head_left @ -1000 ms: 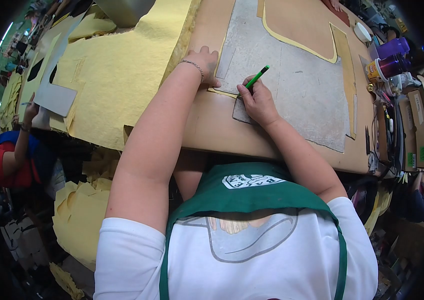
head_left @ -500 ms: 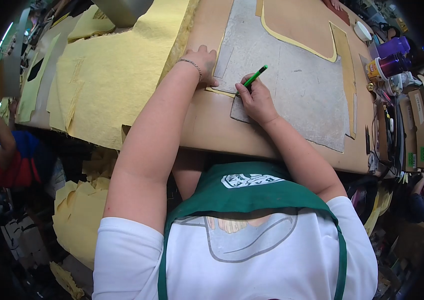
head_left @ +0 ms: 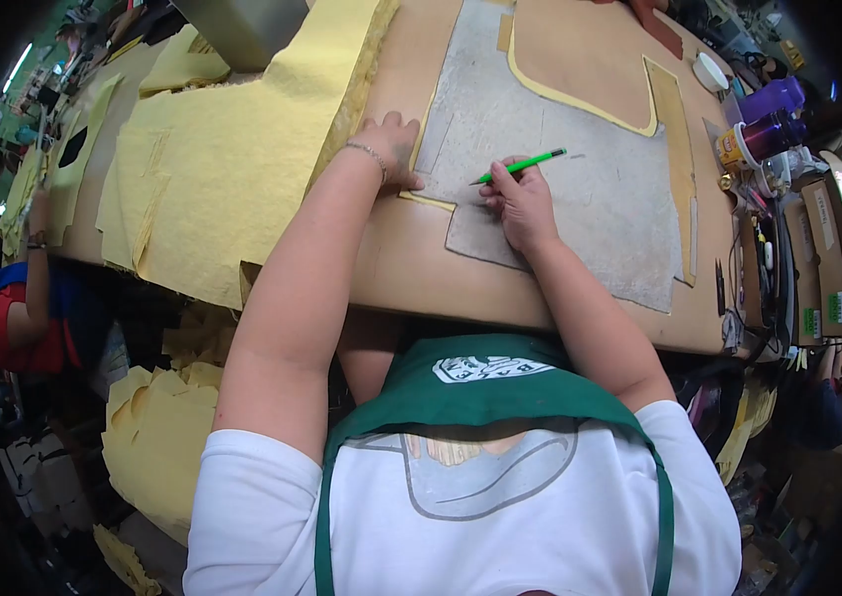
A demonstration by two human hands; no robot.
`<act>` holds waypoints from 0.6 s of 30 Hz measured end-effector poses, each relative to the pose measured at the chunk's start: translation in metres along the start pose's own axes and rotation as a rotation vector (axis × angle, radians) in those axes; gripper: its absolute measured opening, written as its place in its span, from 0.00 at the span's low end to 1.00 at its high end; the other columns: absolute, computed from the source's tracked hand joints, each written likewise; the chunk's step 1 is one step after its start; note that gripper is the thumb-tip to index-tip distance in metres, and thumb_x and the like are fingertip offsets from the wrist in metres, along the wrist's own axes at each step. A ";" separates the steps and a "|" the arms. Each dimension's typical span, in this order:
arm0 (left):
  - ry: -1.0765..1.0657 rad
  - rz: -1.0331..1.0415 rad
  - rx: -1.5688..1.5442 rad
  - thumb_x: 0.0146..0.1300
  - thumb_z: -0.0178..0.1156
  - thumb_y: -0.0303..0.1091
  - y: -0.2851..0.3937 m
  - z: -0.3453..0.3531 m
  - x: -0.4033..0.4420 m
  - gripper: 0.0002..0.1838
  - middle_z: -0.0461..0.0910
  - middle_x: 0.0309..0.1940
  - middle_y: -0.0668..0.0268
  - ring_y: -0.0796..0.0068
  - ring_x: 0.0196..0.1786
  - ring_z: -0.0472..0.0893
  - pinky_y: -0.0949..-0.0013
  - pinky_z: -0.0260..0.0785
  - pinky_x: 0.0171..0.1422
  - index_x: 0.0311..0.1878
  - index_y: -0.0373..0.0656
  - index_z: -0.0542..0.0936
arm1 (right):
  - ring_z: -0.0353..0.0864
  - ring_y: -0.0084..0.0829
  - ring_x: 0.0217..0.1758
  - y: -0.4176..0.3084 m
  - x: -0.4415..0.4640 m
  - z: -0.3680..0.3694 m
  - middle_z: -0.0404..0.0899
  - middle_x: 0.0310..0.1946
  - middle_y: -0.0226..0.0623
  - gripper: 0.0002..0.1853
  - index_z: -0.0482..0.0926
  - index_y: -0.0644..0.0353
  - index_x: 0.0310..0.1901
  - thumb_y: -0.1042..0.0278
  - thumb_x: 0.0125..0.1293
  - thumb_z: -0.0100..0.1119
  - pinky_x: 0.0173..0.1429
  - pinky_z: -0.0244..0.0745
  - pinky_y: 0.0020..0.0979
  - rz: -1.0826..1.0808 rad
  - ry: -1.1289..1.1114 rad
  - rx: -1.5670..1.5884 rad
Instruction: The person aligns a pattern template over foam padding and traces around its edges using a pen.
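My right hand (head_left: 524,211) pinches a green pencil (head_left: 543,159), tilted low with its point to the left, over a grey sheet (head_left: 580,179) cut with a large curved notch. I cannot tell whether the point touches the sheet. My left hand (head_left: 391,147), a chain bracelet at its wrist, rests with fingers apart at the sheet's left edge, its thumb by the lower left corner. Yellow material (head_left: 428,201) shows as a thin border along parts of the grey sheet's edge.
A large yellow fabric piece (head_left: 212,149) covers the left of the brown table (head_left: 421,283). At the right stand a white bowl (head_left: 709,72), a purple container (head_left: 770,97), a jar (head_left: 734,149) and cardboard boxes (head_left: 822,248). A person in red and blue (head_left: 18,318) is at far left.
My right hand has moved slightly up and right from the sheet's lower left edge, and the pencil has swung flatter. My left hand stays at the edge. The view has shifted slightly.
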State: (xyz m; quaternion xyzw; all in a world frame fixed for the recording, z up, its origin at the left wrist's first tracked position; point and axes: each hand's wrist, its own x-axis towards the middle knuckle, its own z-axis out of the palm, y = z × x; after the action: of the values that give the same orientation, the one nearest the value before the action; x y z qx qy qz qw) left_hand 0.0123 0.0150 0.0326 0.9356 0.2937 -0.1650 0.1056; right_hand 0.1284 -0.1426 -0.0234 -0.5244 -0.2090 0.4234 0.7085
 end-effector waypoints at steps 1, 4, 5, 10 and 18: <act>0.014 -0.003 -0.009 0.42 0.67 0.44 -0.002 0.004 0.000 0.40 0.57 0.59 0.56 0.48 0.60 0.58 0.57 0.58 0.61 0.58 0.44 0.59 | 0.74 0.25 0.28 -0.003 0.000 -0.003 0.73 0.27 0.34 0.05 0.66 0.58 0.35 0.68 0.62 0.49 0.28 0.68 0.20 0.058 0.012 0.097; 0.063 -0.061 -0.094 0.42 0.67 0.42 0.000 0.008 -0.002 0.42 0.54 0.61 0.58 0.48 0.64 0.52 0.53 0.55 0.62 0.60 0.46 0.57 | 0.75 0.29 0.32 -0.009 0.000 -0.019 0.73 0.29 0.37 0.04 0.66 0.57 0.36 0.71 0.61 0.48 0.30 0.71 0.23 0.172 0.012 0.345; 0.079 -0.088 -0.135 0.42 0.67 0.40 0.003 0.009 -0.005 0.42 0.53 0.62 0.58 0.49 0.64 0.51 0.51 0.54 0.62 0.61 0.46 0.56 | 0.75 0.30 0.32 -0.012 -0.001 -0.024 0.73 0.30 0.37 0.04 0.66 0.57 0.36 0.71 0.61 0.48 0.30 0.71 0.23 0.178 0.012 0.366; 0.409 0.056 -0.184 0.48 0.54 0.29 0.065 0.026 0.000 0.30 0.56 0.61 0.59 0.57 0.65 0.54 0.52 0.55 0.62 0.59 0.44 0.61 | 0.77 0.31 0.32 -0.034 -0.003 -0.050 0.75 0.30 0.37 0.05 0.66 0.56 0.36 0.69 0.60 0.50 0.33 0.71 0.24 0.165 0.129 0.294; 0.474 0.066 -0.371 0.55 0.52 0.35 0.103 0.024 0.052 0.24 0.57 0.60 0.61 0.57 0.66 0.51 0.42 0.50 0.60 0.56 0.44 0.64 | 0.75 0.23 0.33 -0.104 0.035 -0.045 0.75 0.31 0.32 0.08 0.68 0.56 0.36 0.67 0.58 0.55 0.35 0.67 0.20 -0.047 0.046 -0.214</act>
State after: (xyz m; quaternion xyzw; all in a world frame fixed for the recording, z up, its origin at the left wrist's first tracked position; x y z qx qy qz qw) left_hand 0.1070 -0.0483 0.0019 0.9219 0.3046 0.1181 0.2084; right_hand 0.2210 -0.1493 0.0511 -0.6017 -0.2489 0.3697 0.6628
